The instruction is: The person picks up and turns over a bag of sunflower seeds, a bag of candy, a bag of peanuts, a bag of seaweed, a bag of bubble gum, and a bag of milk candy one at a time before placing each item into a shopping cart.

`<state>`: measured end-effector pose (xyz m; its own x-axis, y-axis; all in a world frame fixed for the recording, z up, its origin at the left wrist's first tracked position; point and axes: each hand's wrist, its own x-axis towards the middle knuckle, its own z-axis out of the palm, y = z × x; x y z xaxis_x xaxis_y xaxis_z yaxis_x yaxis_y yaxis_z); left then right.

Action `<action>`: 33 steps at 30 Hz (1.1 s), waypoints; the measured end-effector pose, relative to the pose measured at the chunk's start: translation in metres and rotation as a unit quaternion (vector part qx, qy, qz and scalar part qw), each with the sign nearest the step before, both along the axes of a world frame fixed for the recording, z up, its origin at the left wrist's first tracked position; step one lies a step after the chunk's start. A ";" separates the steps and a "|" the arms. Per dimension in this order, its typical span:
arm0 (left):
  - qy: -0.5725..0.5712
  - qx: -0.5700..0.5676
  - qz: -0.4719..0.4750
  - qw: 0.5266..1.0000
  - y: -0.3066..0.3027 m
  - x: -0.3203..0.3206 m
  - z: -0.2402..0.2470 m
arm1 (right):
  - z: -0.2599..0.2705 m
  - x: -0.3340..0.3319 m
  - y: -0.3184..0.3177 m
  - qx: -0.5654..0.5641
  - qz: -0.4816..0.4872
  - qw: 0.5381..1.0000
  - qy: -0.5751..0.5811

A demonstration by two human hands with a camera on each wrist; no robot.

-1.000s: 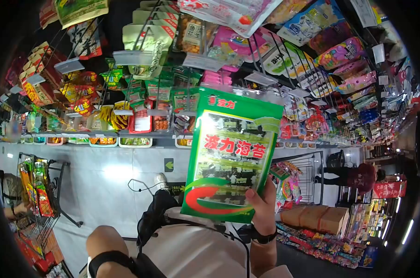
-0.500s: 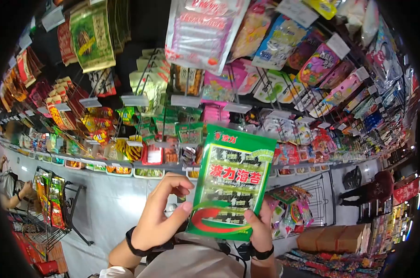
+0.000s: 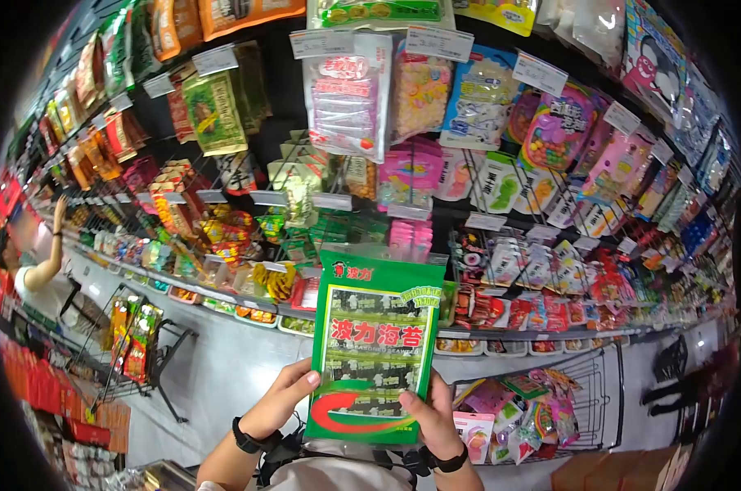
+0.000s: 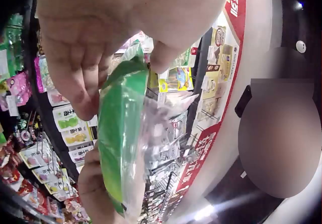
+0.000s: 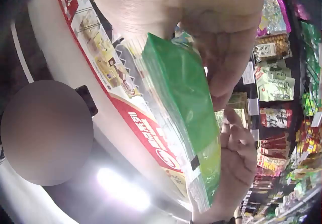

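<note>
The green seaweed packet [image 3: 376,348] is held upright at chest height with its printed face toward the person. It is in front of the hanging snack bags [image 3: 350,94] on the wall rack and touches none of them. The left hand [image 3: 282,401] pinches the lower left edge, thumb on the front and fingers behind. The right hand [image 3: 430,419] pinches the lower right corner the same way. Both wrist views show the packet edge-on between thumb and fingers, and neither hand is slack.

Handling notes, judged from where I stand:

1. Confine the pinch to the sealed margins. The contents look thin and brittle, and pressure on the middle panel would probably crack them.
2. Keep both thumbs low, beneath the red lettering, so the label stays unobstructed.
3. The film is glossy and catches the shop lights. A slight tilt of the top edge should take the glare off the print.
4. With both grips at the bottom, the top is free to flop. Light, even tension between the hands should keep the face flat.
</note>
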<state>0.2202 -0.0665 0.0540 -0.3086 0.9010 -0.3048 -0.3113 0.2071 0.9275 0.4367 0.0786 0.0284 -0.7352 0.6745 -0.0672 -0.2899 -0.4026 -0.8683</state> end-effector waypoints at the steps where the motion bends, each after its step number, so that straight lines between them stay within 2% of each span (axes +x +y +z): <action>1: 0.006 -0.005 -0.001 1.000 -0.006 0.005 0.005 | -0.003 0.000 0.000 0.005 0.014 1.000 -0.001; 10: 0.002 -0.044 0.068 0.997 -0.036 0.030 0.032 | -0.003 -0.014 -0.019 0.001 0.087 0.996 -0.016; 13: 0.019 -0.038 0.041 0.998 -0.045 0.015 0.031 | 0.003 -0.022 -0.029 0.027 0.089 0.995 -0.038; 16: 0.049 -0.015 0.032 0.998 -0.054 -0.009 0.016 | 0.008 -0.037 -0.037 0.060 0.076 0.993 -0.064; 19: 0.031 0.002 0.009 0.999 -0.064 -0.042 0.005 | 0.009 -0.060 -0.045 0.066 0.081 0.992 -0.067; 24: 0.057 0.036 0.010 0.998 -0.082 -0.104 0.003 | 0.022 -0.118 -0.067 0.079 0.079 0.991 -0.078; 28: 0.031 0.041 -0.001 0.999 -0.097 -0.156 0.002 | 0.018 -0.162 -0.072 0.092 0.131 0.982 -0.101; 33: 0.006 0.063 -0.011 0.998 -0.104 -0.205 -0.007 | 0.005 -0.207 -0.086 0.120 0.098 0.981 -0.121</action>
